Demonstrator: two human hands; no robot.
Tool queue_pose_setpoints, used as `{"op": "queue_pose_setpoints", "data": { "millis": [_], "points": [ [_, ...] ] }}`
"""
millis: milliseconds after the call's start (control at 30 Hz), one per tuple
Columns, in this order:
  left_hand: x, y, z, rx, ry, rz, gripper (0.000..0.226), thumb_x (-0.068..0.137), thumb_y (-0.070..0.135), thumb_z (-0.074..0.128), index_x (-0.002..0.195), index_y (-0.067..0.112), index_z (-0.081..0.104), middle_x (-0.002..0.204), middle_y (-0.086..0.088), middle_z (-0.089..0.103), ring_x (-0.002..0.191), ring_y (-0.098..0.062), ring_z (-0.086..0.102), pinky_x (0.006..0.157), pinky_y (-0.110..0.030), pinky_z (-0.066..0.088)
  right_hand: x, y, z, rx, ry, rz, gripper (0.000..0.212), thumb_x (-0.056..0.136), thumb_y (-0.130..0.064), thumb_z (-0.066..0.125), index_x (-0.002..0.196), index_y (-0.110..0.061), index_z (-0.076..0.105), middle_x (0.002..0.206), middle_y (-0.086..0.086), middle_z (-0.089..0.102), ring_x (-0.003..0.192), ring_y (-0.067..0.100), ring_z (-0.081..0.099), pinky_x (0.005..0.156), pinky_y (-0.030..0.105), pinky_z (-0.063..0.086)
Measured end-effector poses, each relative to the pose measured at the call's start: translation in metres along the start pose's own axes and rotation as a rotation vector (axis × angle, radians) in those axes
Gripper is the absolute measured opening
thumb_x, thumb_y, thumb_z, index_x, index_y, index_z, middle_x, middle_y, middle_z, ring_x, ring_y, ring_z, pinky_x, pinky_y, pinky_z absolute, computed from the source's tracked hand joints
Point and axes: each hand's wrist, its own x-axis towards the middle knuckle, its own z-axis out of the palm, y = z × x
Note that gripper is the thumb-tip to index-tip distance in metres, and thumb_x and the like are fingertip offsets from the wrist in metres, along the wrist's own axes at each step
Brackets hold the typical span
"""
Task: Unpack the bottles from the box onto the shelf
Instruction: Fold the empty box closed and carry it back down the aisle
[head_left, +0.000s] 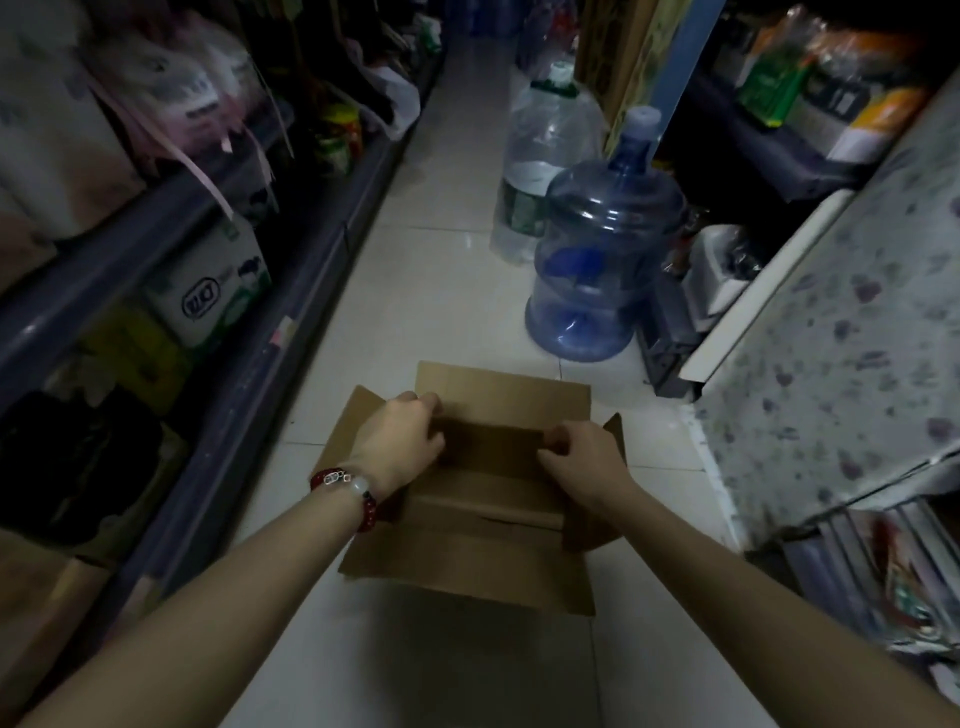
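The cardboard box (470, 499) sits on the tiled floor (415, 270) in a narrow aisle, between a dark shelf (218, 364) on the left and stacked goods on the right; its outer flaps are folded outward, and both hands are down at the inner flaps; the left hand (402, 441), with a red bead bracelet (345, 491) on its wrist, has its fingers (428, 402) curled over the far left edge of an inner flap; the right hand (584, 457) has its fingers (553, 441) curled and pinching the right end of the same flap; the step in hand looks to be opening the box, since no bottle has been lifted out and none shows; the flaps and the shadow inside hide whatever the box holds, so how many bottles are in there cannot be told; two large water jugs, a clear one (550, 156) and a blue one (602, 260), stand on the floor beyond the box, well apart from the hands, and are likely not the bottles meant; the next move calls for folding the inner flaps back far enough to bare the contents, then reaching in for a first bottle with a firm grip and turning to the shelf, where a free spot must be found among the cartons already there; the dim light may make that spot hard to pick out.
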Motion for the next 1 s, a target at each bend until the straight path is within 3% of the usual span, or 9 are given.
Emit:
{"op": "queue_pose_setpoints", "data": {
  "millis": [167, 300, 400, 500, 633, 733, 800, 900, 1000],
  "points": [
    [0.010, -0.022, 0.042, -0.046, 0.006, -0.013, 0.032, 0.092, 0.028, 0.055, 0.123, 0.020, 0.053, 0.118, -0.003, 0.055, 0.098, -0.020, 0.058, 0.080, -0.033, 0.054, 0.007, 0.026, 0.017, -0.050, 0.114, -0.058, 0.019, 0.094, -0.021, 0.056, 0.109, -0.013, 0.062, 0.114, 0.002, 0.055, 0.095, 0.012, 0.053, 0.089, 0.026, 0.046],
    [0.016, -0.050, 0.034, 0.081, 0.220, -0.108, 0.042, 0.091, 0.028, 0.054, 0.132, 0.017, 0.048, 0.142, -0.009, 0.042, 0.129, -0.028, 0.041, 0.103, -0.038, 0.038, 0.008, 0.036, 0.002, -0.086, 0.258, -0.118, 0.024, 0.092, -0.017, 0.056, 0.116, -0.013, 0.060, 0.124, 0.004, 0.053, 0.091, 0.013, 0.054, 0.084, 0.022, 0.043],
    [0.011, -0.073, 0.037, 0.096, 0.220, -0.321, 0.058, 0.092, 0.030, 0.053, 0.143, 0.012, 0.032, 0.156, -0.019, 0.020, 0.145, -0.037, 0.018, 0.115, -0.047, 0.023, 0.013, 0.049, -0.006, -0.121, 0.324, -0.067, 0.037, 0.090, -0.014, 0.059, 0.127, -0.010, 0.057, 0.134, 0.006, 0.049, 0.096, 0.015, 0.052, 0.086, 0.021, 0.038],
    [0.006, -0.092, 0.058, -0.059, 0.124, -0.461, 0.055, 0.094, 0.034, 0.050, 0.139, 0.008, 0.033, 0.144, -0.023, 0.037, 0.130, -0.039, 0.041, 0.104, -0.051, 0.042, 0.013, 0.064, 0.002, -0.112, 0.360, 0.017, 0.046, 0.090, -0.016, 0.060, 0.135, -0.011, 0.049, 0.145, 0.013, 0.042, 0.130, 0.028, 0.043, 0.105, 0.037, 0.037],
    [-0.003, -0.078, 0.069, -0.239, 0.232, -0.395, 0.037, 0.097, 0.033, 0.043, 0.125, 0.008, 0.046, 0.114, -0.012, 0.059, 0.088, -0.024, 0.059, 0.071, -0.035, 0.050, 0.011, 0.076, 0.022, -0.029, 0.309, 0.091, 0.061, 0.091, -0.026, 0.059, 0.146, -0.014, 0.033, 0.146, 0.016, 0.039, 0.131, 0.033, 0.042, 0.107, 0.049, 0.041],
    [-0.015, -0.052, 0.080, -0.294, 0.343, -0.184, 0.035, 0.098, 0.032, 0.040, 0.130, 0.019, 0.047, 0.115, 0.002, 0.059, 0.091, -0.015, 0.059, 0.075, -0.026, 0.047, 0.010, 0.076, 0.034, 0.031, 0.282, 0.076, 0.062, 0.093, -0.026, 0.057, 0.147, -0.012, 0.029, 0.142, 0.015, 0.041, 0.126, 0.032, 0.047, 0.103, 0.044, 0.043],
    [-0.018, -0.040, 0.096, -0.332, 0.255, -0.061, 0.036, 0.099, 0.037, 0.038, 0.132, 0.024, 0.047, 0.116, 0.006, 0.060, 0.094, -0.012, 0.060, 0.079, -0.025, 0.049, 0.008, 0.073, 0.038, 0.044, 0.288, 0.029, 0.060, 0.095, -0.025, 0.056, 0.147, -0.010, 0.031, 0.138, 0.014, 0.044, 0.122, 0.029, 0.049, 0.097, 0.035, 0.042],
    [-0.016, -0.032, 0.124, -0.319, 0.046, -0.067, 0.040, 0.099, 0.047, 0.031, 0.127, 0.025, 0.049, 0.116, 0.001, 0.065, 0.096, -0.017, 0.064, 0.086, -0.038, 0.053, 0.006, 0.066, 0.038, 0.119, 0.295, -0.010, 0.054, 0.096, -0.023, 0.054, 0.145, -0.011, 0.033, 0.136, 0.011, 0.046, 0.121, 0.025, 0.049, 0.090, 0.025, 0.034],
    [-0.013, -0.027, 0.138, -0.277, 0.023, -0.135, 0.042, 0.098, 0.048, 0.031, 0.126, 0.024, 0.050, 0.116, 0.001, 0.064, 0.098, -0.018, 0.063, 0.090, -0.041, 0.050, 0.007, 0.060, 0.040, 0.224, 0.269, -0.052, 0.048, 0.097, -0.025, 0.052, 0.141, -0.015, 0.037, 0.133, 0.006, 0.049, 0.117, 0.019, 0.050, 0.091, 0.023, 0.035]
  ]
}}
